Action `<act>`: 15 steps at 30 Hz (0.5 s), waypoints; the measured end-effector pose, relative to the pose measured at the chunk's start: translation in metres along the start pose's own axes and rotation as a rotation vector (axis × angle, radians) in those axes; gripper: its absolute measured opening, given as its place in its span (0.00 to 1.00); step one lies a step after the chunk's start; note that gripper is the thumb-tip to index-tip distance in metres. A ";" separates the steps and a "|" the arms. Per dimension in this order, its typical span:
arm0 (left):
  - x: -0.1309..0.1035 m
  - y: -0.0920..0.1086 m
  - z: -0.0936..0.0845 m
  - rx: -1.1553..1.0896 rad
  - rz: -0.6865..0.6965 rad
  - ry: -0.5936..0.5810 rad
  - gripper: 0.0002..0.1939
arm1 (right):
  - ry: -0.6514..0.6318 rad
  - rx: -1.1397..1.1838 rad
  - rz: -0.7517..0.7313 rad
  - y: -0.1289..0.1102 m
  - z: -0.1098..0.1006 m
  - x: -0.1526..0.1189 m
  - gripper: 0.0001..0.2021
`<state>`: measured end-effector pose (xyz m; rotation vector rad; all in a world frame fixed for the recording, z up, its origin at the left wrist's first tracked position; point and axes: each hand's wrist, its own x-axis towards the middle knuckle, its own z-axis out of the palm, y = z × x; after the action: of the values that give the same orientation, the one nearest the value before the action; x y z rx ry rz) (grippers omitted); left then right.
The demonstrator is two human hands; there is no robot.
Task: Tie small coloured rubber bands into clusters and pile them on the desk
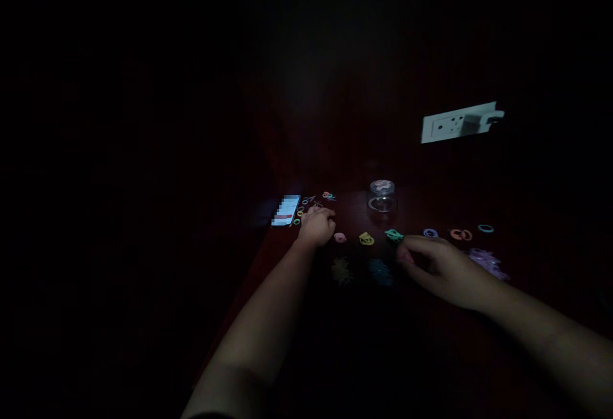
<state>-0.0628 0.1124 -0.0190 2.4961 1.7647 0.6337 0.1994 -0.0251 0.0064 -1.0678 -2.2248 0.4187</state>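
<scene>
My left hand [317, 227] lies low over the far left of the table with its fingers stretched out. Several loose coloured hair ties [300, 213] are beside its fingers, which partly hide them. Thumb and forefinger of my right hand [447, 271] close on pink hair ties [406, 255]; how many is too dark to tell. Just beyond those fingertips is a small green bunch of hair ties [394, 235]. A yellow bunch [366, 239] and a pink bunch [340, 237] continue that row leftward. Purple ties [430, 233] and orange ties [460, 234] continue it rightward.
A clear lidded jar [382, 197] stands behind the row. A lit phone [286, 210] lies at the table's left edge. Nearer piles are brownish [341, 271], blue [380, 271] and lilac [488, 264]. A wall socket [457, 123] holds a plug. The surroundings are very dark.
</scene>
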 end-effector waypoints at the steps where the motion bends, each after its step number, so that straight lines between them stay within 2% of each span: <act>1: 0.000 0.000 0.000 0.000 0.000 0.001 0.17 | -0.005 -0.007 0.005 0.001 0.000 0.000 0.06; 13: 0.001 -0.001 0.002 -0.049 0.019 0.016 0.16 | -0.043 -0.016 0.021 0.007 0.000 -0.003 0.09; 15: 0.001 -0.001 0.003 -0.061 0.017 0.013 0.16 | -0.001 0.013 0.009 0.007 0.001 -0.003 0.09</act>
<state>-0.0623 0.1144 -0.0220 2.4754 1.7027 0.6960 0.2043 -0.0228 0.0010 -1.0716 -2.2160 0.4366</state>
